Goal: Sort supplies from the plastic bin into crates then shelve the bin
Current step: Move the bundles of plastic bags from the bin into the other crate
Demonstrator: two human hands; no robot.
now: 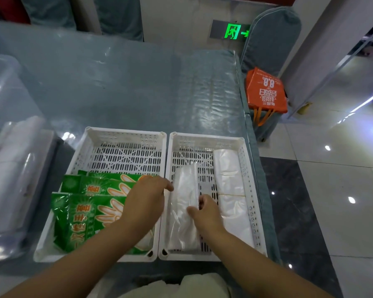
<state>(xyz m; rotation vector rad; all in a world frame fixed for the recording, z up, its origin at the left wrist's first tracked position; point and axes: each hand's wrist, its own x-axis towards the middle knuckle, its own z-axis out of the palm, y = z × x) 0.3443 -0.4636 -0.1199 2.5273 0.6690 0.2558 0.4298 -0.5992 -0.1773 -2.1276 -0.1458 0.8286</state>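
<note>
1. Two white slotted crates sit side by side, touching, at the near edge of a table (pixel 116 82) under clear plastic sheeting.
2. Left crate (pixel 121 134): green glove packs (pixel 82 214) stacked in its near half; far half shows bare slots.
3. Right crate (pixel 207 138): two white packs (pixel 230 190) end to end along the right wall; one clear-wrapped white pack (pixel 184 203) along the left wall.
4. Left hand (pixel 144 198) lies over the green packs, fingers extended and relaxed, tips reaching the rim shared by the crates, just beside the wrapped pack. Holding nothing.
5. Right hand (pixel 205 211) is in the right crate, thumb and fingers pinching the right edge of the wrapped pack.
6. Plastic bin (pixel 9 87), clear, at far left on the table; white packs visible through its wall.
7. Orange bag (pixel 265 91) on a covered chair beyond the table's right edge. Green exit sign (pixel 233 31) on the far wall.
</note>
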